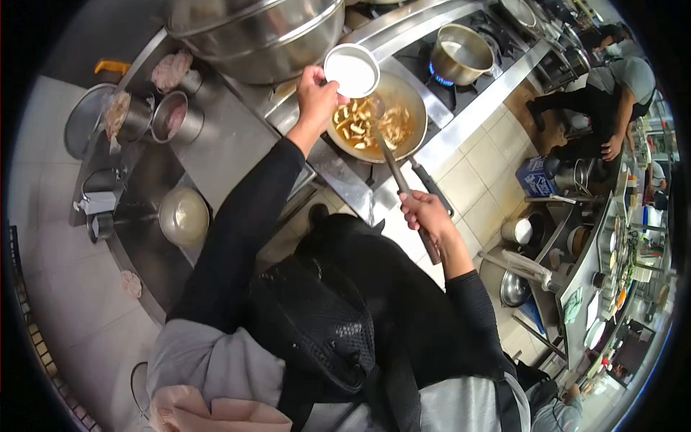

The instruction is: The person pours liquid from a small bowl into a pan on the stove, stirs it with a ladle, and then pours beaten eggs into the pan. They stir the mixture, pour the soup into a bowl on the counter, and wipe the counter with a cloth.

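Stirring with an addition at hand, judging by the pose: left hand (317, 101) is closing thumb and fingers on the rim of a small metal bowl (351, 70), white contents showing, overlapping the pan's (422, 124) far-left edge in view. Right hand (430, 216) is wrapping firmly round the ladle (389, 160), its head resting among sliced pieces (356, 128) in brown liquid. Any tipping would be calling for a steady left wrist.

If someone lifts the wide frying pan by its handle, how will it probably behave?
The pan will probably feel heavy, being wide and holding food. The brown liquid may slosh, as the pan is open. Its handle is on one side, so it could dip.
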`<state>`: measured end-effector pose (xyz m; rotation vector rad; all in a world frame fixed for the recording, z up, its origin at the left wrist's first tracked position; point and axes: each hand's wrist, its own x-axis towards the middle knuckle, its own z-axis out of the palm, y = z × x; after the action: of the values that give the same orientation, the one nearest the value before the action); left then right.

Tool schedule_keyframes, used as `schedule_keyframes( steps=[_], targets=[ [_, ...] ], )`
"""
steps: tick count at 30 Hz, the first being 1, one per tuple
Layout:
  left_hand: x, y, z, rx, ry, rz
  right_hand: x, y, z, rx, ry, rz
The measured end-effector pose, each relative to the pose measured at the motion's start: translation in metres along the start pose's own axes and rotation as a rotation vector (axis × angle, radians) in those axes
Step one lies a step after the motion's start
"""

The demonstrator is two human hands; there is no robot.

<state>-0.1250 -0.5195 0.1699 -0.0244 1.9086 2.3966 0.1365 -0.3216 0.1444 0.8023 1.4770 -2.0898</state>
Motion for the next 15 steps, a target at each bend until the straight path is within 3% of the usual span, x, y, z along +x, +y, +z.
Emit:
schedule_keyframes(
  steps=[5, 8, 15],
  targets=[
    [0.008, -0.006, -0.002, 0.022, -0.017, 0.043, -0.034, -0.015, -0.005, 0.004, 0.048, 0.003],
    [0.013, -0.008, 0.002, 0.175, 0.013, 0.086, -0.05, -0.021, -0.018, -0.413, 0.222, -0.145],
    [0.01, -0.005, 0.017, 0.26, 0.025, 0.174, -0.07, -0.039, -0.033, -0.672, 0.364, -0.262]
  ],
)
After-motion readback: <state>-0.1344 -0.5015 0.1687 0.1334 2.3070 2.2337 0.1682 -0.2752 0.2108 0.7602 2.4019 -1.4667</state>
